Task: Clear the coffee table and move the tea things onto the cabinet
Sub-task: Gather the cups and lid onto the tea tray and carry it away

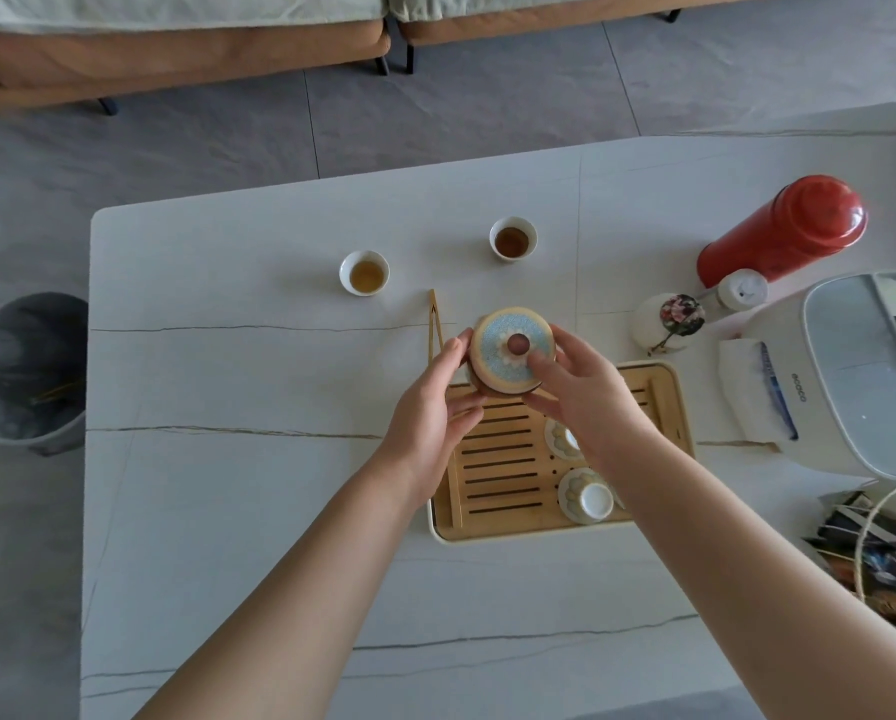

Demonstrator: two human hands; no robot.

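Lidded gaiwan (510, 350) held above far-left corner of bamboo tea tray (497, 459), off counter (238, 397). Left hand (435, 407) cups its side, fingers curled round bowl; right hand (581, 387) grips opposite side, fingertip near lid knob. Step, likely: collecting tea set onto tray. Next: lower level, lid loose, glazed ceramic slippery. Tray slatted; two upturned cups (588, 496) on it. Two cups with tea (364, 272) further out, bamboo tongs (433, 324) beside gaiwan.

tissue box (872, 376) cut by right edge, sofa (175, 49) cropped
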